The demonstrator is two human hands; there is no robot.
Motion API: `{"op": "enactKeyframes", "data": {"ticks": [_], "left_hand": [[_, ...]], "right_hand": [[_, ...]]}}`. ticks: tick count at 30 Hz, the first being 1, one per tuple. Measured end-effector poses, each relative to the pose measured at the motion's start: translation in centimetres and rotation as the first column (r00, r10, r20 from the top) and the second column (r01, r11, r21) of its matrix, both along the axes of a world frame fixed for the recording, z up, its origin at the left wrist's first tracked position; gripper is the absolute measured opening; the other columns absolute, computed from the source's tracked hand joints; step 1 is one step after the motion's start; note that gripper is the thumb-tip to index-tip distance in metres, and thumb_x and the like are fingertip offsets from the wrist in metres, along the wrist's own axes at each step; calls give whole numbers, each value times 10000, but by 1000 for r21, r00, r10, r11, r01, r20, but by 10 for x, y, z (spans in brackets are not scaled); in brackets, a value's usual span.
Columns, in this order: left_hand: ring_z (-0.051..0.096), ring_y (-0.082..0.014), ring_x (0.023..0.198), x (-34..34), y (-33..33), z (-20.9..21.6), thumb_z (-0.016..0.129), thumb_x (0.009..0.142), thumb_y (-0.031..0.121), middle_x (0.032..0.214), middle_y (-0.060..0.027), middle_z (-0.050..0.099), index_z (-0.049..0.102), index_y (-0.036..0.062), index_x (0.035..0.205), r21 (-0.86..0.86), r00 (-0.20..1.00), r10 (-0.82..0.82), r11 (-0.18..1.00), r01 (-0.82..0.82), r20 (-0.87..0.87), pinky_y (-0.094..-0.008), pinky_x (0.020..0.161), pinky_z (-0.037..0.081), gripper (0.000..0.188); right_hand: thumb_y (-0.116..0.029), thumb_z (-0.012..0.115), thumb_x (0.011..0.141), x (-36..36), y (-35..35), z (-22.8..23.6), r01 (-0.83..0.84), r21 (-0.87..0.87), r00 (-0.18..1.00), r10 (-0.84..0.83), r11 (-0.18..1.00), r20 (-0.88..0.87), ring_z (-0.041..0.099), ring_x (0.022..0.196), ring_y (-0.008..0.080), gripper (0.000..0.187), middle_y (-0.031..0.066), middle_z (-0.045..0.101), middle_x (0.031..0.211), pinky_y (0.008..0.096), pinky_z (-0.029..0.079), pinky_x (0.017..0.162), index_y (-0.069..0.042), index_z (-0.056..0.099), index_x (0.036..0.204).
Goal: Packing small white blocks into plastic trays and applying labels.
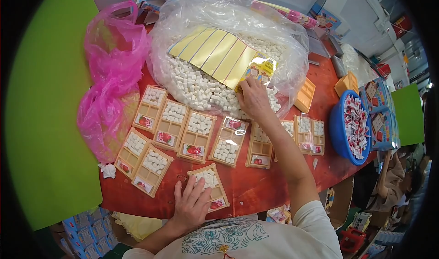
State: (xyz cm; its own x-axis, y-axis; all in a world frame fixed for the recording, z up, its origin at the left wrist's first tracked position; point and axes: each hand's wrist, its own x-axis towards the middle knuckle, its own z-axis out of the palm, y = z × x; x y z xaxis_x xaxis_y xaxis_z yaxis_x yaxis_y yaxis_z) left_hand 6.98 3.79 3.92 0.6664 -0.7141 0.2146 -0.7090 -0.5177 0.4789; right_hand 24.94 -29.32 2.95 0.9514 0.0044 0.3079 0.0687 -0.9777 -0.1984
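Note:
My right hand point(254, 99) reaches across the table and pinches the near right corner of a printed yellow card sheet point(215, 53). The striped sheet lies over a heap of small white cubes point(194, 83) in a large clear plastic bag point(162, 28). My left hand point(191, 204) is at the near table edge, fingers spread over a cream compartment tray point(220, 186). That tray has white cubes at its far end and a strawberry-printed packet point(216, 204) at its near end; my fingers hide part of it.
Several similar filled trays point(196, 135) stand in a row before the bag. A pink plastic bag point(112, 76) lies left. On the right are a blue basin point(337, 131) of small packets, printed boxes point(382, 117) and an orange-tan tray point(305, 95). A crumpled tissue point(107, 170) sits at the left edge.

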Motion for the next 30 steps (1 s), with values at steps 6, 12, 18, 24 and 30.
{"op": "enactKeyframes", "data": {"ticks": [6, 12, 18, 24, 30], "left_hand": [[515, -395, 1197, 79, -43, 31, 607, 843, 57, 1271, -206, 556, 613, -9, 1172, -435, 996, -12, 900, -31, -94, -435, 983, 416, 336], [646, -177, 806, 172, -131, 30, 516, 971, 230, 1050, -163, 635, 512, -36, 1212, -492, 573, -198, 763, -420, -795, -279, 657, 508, 359], [656, -268, 613, 230, -193, 4, 482, 975, 323, 858, -192, 623, 444, -17, 1148, -286, -1, -373, 713, -641, -928, -348, 479, 527, 384], [661, -260, 591, 244, -208, -16, 472, 938, 201, 793, -146, 652, 583, -48, 958, -357, 48, -429, 679, -641, -902, -330, 485, 544, 273], [643, -206, 568, 243, -209, -21, 500, 935, 143, 793, -145, 663, 589, -48, 974, -394, 116, -419, 675, -624, -901, -288, 474, 526, 214]], "right_hand": [[-116, 661, 772, -11, -11, 3, 116, -72, 974, -99, 991, 204, 503, 1145, 337, 332, 148, 533, 1221, 477, 425, 922, -60, 569, 1086], [-89, 652, 765, -2, -24, -11, 15, -83, 992, -5, 996, 123, 581, 988, 322, 240, 147, 597, 1053, 410, 484, 830, -28, 594, 989], [-32, 645, 745, -8, -21, 8, -88, 37, 925, 68, 995, 373, 586, 835, 301, 134, 110, 595, 879, 398, 494, 735, -35, 592, 869], [-52, 666, 726, -17, -21, 7, -197, 76, 900, 150, 977, 408, 581, 808, 295, 130, 104, 592, 870, 394, 482, 725, -49, 588, 830], [-65, 673, 760, -14, -15, 5, -145, 242, 913, 35, 959, 407, 581, 809, 303, 125, 105, 600, 864, 408, 464, 754, -38, 615, 868]]}}
